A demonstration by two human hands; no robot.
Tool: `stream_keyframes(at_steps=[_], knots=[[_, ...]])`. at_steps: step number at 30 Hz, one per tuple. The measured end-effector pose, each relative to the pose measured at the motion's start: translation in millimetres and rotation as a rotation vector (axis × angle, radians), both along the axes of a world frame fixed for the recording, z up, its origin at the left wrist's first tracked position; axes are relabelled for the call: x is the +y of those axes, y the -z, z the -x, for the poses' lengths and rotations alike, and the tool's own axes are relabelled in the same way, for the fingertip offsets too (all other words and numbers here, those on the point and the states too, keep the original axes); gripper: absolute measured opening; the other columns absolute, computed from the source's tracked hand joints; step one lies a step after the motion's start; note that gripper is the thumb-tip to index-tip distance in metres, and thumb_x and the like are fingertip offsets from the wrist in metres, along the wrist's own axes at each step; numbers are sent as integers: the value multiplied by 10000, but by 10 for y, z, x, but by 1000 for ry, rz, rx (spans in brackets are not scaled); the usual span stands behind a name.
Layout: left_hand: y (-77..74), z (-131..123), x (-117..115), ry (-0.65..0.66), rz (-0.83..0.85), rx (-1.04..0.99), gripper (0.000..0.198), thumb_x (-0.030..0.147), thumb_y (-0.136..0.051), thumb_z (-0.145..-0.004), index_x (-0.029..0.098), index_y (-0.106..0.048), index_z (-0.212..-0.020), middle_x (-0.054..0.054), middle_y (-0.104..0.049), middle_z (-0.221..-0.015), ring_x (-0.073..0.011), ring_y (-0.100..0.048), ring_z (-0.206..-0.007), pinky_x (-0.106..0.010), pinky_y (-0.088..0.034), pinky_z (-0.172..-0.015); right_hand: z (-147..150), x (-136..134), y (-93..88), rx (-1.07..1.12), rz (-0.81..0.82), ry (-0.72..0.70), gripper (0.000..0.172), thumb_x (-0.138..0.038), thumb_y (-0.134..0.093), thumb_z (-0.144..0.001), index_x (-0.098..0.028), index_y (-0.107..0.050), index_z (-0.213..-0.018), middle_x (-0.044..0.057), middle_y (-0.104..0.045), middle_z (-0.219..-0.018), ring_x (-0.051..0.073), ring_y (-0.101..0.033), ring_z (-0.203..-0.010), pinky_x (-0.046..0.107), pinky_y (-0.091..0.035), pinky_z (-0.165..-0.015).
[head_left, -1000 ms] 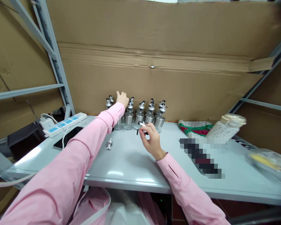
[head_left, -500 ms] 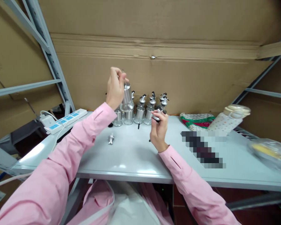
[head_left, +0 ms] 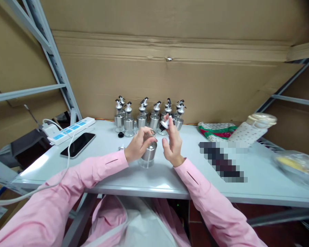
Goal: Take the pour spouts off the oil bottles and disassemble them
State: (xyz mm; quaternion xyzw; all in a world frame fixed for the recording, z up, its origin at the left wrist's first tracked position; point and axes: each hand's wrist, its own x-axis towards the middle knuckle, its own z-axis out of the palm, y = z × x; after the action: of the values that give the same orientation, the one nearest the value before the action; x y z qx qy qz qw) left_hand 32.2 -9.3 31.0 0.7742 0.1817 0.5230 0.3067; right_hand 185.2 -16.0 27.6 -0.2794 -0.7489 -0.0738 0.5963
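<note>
- Gripping a glass bottle with a steel sleeve (head_left: 148, 153) in my left hand (head_left: 137, 148), I have my fingers wrapped round its upper part; it sits just below the middle of the frame, over the near part of the grey table (head_left: 134, 178).
- Its long axis runs up and down, tipped only slightly, with the open neck pointing up and the clear glass base towards the table; I cannot tell whether the base touches the surface.
- My right hand (head_left: 172, 144) is closed on a pourer cap (head_left: 165, 122), pinched between thumb and fingertips just right of the bottle and a little above its neck.
- The cap is tilted, its pale top leaning up and to the left and its dark part lower; it is near the neck but apart from it.
- Behind my hands, in the middle of the frame against the cardboard wall (head_left: 170, 75), stands a row of capped bottles (head_left: 141, 118), all upright with spouts on top.
- A small black cap (head_left: 121, 134) lies on the table in front of the row's left end.
- At centre left lie a smartphone (head_left: 78, 144) and a white power strip (head_left: 69, 130).
- At right lie a folded patterned cloth (head_left: 216, 130) and a dotted flask (head_left: 252, 132) resting on its side.
</note>
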Motion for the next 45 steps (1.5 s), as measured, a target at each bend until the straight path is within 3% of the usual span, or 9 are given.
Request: stream_keyframes(at_steps=[4, 11, 17, 21, 23, 26, 28, 40, 45], knots=[[75, -33, -49, 30, 85, -69, 359, 407, -558, -806, 244, -277, -961, -32, -528, -962, -134, -599, -817, -299, -486, -746, 6, -34, 5, -94, -49, -19, 628, -237, -367, -822, -212, -181, -1421, 100, -349, -1419, 273, -384, -1271, 451, -465, -933], [27, -31, -78, 109, 146, -117, 533, 304, -634, -761, 276, -242, -1121, -30, -550, -987, -136, -631, -788, -323, -504, -779, 45, -67, -53, -95, -62, -43, 683, -244, -400, -791, -189, -157, -1427, 114, -363, -1408, 283, -397, -1262, 430, -497, -887], [75, -21, -53, 106, 136, -95, 589, 318, -624, -769, 297, -234, -1209, -103, -497, -1224, -153, -642, -841, -329, -519, -780, 52, -115, -143, -137, -116, -52, 444, -248, -428, -774, -229, -513, -1210, 83, -554, -1222, 255, -547, -1103, 417, -493, -880], [62, -16, -56, 109, 89, -104, 541, 307, -623, -772, 296, -309, -1211, -113, -362, -1380, -187, -611, -981, -325, -522, -803, 31, -94, -119, -49, -83, -81, 366, -248, -451, -771, -236, -560, -1120, 74, -609, -1093, 234, -586, -977, 404, -508, -806], [60, -9, -52, 112, 77, -102, 534, 277, -626, -772, 289, -329, -1215, -108, -419, -1339, -185, -620, -967, -323, -521, -809, 39, -74, -99, -15, -43, -129, 351, -237, -472, -765, -229, -560, -1105, 77, -605, -1061, 221, -592, -922, 390, -514, -764], [78, 0, -30, 110, 82, -92, 523, 236, -625, -775, 262, -338, -1212, -70, -604, -1089, -165, -654, -874, -314, -518, -803, 68, -51, -72, 8, 57, -187, 369, -210, -509, -761, -221, -531, -1130, 71, -606, -998, 195, -594, -855, 352, -517, -720], [98, 2, -9, 115, 66, -95, 516, 214, -621, -776, 249, -341, -1208, -41, -642, -962, -155, -664, -834, -304, -518, -794, 85, -46, -58, 11, 85, -210, 395, -187, -533, -755, -225, -518, -1148, 69, -608, -997, 190, -590, -864, 344, -513, -735], [98, -9, 20, 143, 58, -133, 483, 221, -658, -748, 240, -380, -1144, -25, -638, -928, -138, -663, -795, -300, -519, -777, 84, -66, -62, 89, 135, -280, 401, -133, -588, -732, -246, -556, -1116, 43, -628, -1001, 134, -616, -785, 262, -543, -690], [110, -1, 47, 141, 48, -133, 436, 268, -659, -749, 245, -399, -1098, 23, -613, -810, -114, -651, -727, -278, -526, -733, 104, -81, -82, 86, 122, -302, 382, -123, -561, -740, -239, -548, -1103, 43, -621, -967, 126, -610, -759, 236, -536, -623]])
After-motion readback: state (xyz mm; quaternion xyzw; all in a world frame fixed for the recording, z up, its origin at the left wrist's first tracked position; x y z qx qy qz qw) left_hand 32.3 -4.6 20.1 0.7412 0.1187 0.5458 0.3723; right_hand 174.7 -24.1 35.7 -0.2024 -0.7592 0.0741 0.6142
